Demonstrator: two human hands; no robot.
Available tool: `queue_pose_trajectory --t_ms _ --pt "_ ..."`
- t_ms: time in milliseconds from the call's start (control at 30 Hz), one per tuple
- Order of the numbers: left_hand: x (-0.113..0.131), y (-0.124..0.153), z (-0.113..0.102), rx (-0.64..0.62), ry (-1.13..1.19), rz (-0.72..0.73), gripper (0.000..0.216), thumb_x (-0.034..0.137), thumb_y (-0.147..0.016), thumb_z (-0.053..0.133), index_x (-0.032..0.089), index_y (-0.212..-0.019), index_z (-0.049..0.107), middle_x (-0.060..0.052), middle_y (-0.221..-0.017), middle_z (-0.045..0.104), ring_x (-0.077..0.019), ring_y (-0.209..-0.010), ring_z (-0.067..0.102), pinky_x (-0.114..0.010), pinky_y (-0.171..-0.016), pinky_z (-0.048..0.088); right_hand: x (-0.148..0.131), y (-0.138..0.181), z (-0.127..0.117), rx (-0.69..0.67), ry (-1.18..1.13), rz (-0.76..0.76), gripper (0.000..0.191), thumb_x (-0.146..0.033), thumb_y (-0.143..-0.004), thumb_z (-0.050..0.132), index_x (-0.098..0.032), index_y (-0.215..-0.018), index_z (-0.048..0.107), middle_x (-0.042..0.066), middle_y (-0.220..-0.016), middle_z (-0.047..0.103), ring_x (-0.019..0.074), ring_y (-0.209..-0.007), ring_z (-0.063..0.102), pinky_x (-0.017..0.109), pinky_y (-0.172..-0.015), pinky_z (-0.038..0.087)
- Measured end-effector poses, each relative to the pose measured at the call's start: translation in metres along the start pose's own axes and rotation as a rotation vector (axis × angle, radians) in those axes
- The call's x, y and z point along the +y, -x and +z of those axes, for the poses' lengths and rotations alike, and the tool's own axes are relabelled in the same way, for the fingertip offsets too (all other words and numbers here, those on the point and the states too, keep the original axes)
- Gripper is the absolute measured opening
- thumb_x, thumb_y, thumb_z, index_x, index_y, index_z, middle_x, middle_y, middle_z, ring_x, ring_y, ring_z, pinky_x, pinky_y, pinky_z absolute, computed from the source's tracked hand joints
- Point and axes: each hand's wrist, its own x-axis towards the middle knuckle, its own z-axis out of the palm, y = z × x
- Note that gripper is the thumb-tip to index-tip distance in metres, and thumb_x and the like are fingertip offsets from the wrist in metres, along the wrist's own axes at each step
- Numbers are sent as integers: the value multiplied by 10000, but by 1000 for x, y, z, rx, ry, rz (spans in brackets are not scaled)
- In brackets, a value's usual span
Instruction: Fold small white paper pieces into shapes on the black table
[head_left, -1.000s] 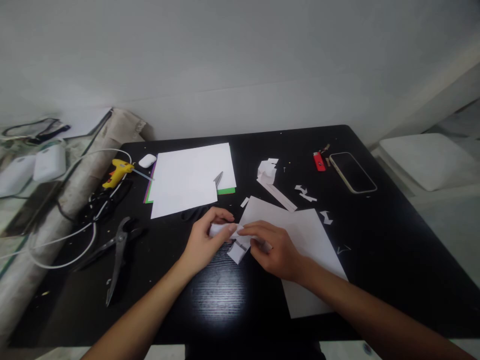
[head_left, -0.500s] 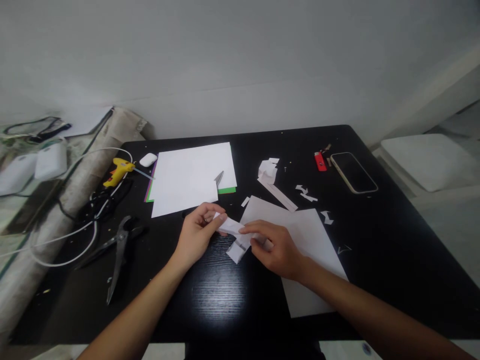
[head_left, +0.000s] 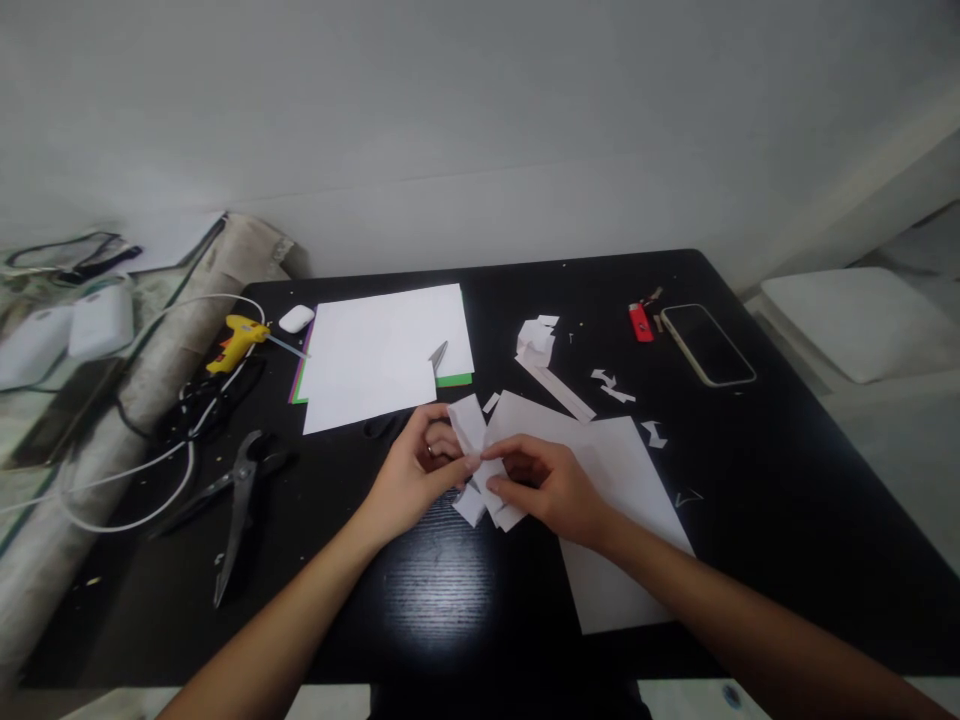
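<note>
Both my hands meet over the middle of a black table. My left hand and my right hand pinch a small folded white paper piece between their fingertips; its upper end now stands tilted up between them. Its lower folds hang by my right thumb. Under my right hand lies a large white sheet. A second white sheet on coloured paper lies just beyond my left hand.
Scissors, a yellow glue gun and white cables sit at the left. A folded paper stack with a strip, small paper scraps, a red lighter and a phone lie at the back right.
The paper piece lay flat and stretched between my hands; now its left end is turned upward. My hands have drawn closer together.
</note>
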Motion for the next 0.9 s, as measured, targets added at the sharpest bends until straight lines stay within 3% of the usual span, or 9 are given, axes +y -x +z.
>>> queue_pose_trajectory --t_ms 133,300,433,567,667,900 --pt "-2 -1 3 42 -57 -12 437 289 -867 794 183 -1190 521 25 -799 685 -100 -557 649 -232 -557 585 -1 -1 0 -16 -72 15 319 -235 -791 788 -222 -1102 715 1 -817 724 159 -717 683 297 -668 530" --pt "-2 0 2 139 -120 104 365 269 -921 740 234 -1106 428 42 -813 688 -114 -602 689 -241 -591 605 -4 -3 1 -10 -240 59 525 -192 -736 838 -262 -1186 578 4 -969 750 160 -809 727 304 -752 576" --pt "-6 5 -2 116 -407 285 266 216 -972 661 245 -1129 448 -19 -1022 702 -121 -714 720 -266 -659 623 -5 -5 -1 21 -217 136 471 -233 -735 841 -235 -1119 569 2 -855 757 182 -795 737 329 -766 574" --pt "-2 9 -6 21 -817 530 475 143 -956 628 257 -1395 485 -113 -1325 614 -193 -1020 709 -334 -818 637 -3 -7 -2 80 -128 111 332 -261 -724 835 -211 -993 646 18 -866 755 191 -816 729 353 -807 570" --pt "3 9 -6 -39 -913 518 490 138 -953 610 258 -1416 504 -117 -1386 567 -202 -1076 676 -338 -850 630 -2 -7 -2 86 -78 80 263 -290 -751 818 -201 -954 677 40 -915 763 203 -860 728 363 -833 574" --pt "5 9 -3 -47 -881 386 355 210 -940 648 221 -1275 529 -84 -1159 630 -188 -936 685 -338 -820 614 -4 -3 0 68 -22 37 207 -320 -800 799 -208 -937 690 18 -874 735 190 -828 708 342 -797 581"
